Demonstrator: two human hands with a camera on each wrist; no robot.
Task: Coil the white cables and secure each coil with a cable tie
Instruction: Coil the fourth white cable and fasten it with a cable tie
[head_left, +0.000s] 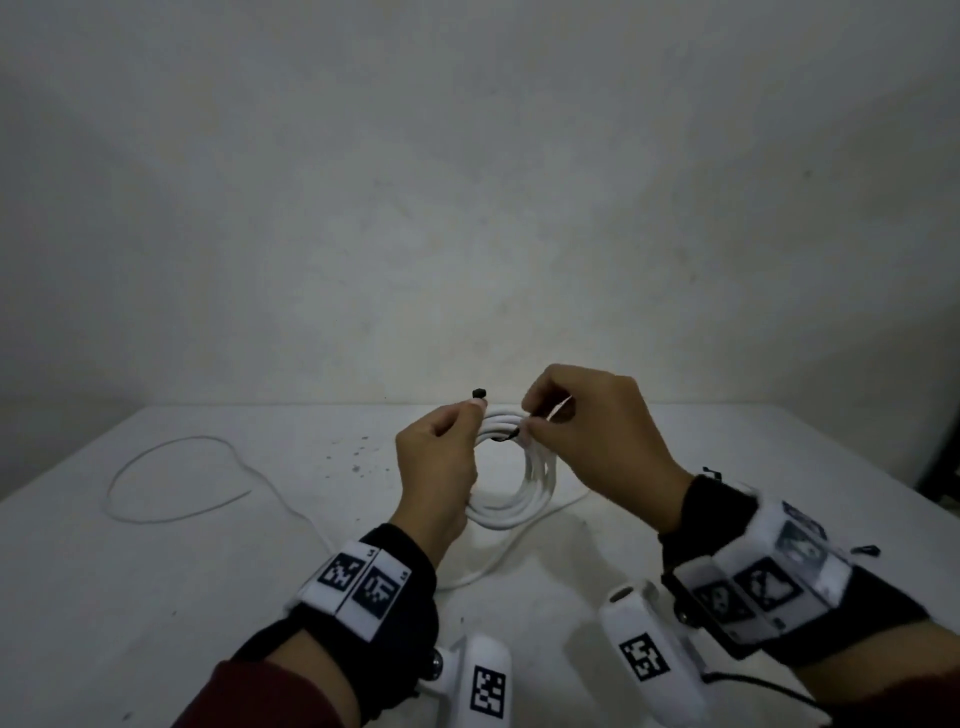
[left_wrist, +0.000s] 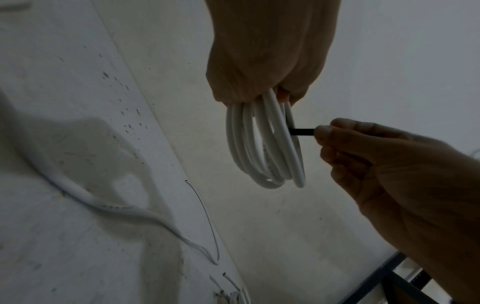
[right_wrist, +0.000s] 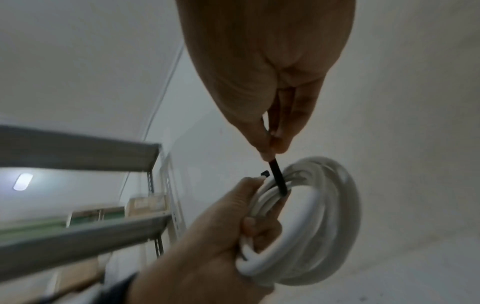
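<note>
A coil of white cable (head_left: 524, 499) is held upright just above the white table (head_left: 208, 597). My left hand (head_left: 470, 415) grips the coil's left side, fingers curled round the loops (right_wrist: 324, 226). A black cable tie (head_left: 511, 435) passes round the top of the bundle. Its square head (head_left: 478, 392) sticks up beside my left fingertips. My right hand (head_left: 527, 423) pinches the tie's strap (right_wrist: 276, 176) between thumb and forefinger. In the left wrist view the strap (left_wrist: 301, 131) runs from the loops (left_wrist: 262, 154) to my right hand (left_wrist: 322, 131).
A second white cable (head_left: 171, 478) lies in a loose loop on the table's left side. A free cable end (head_left: 493, 561) trails toward me under the coil. A small black piece (head_left: 865, 549) lies at the right. Grey metal shelving (right_wrist: 78, 152) stands off to the side.
</note>
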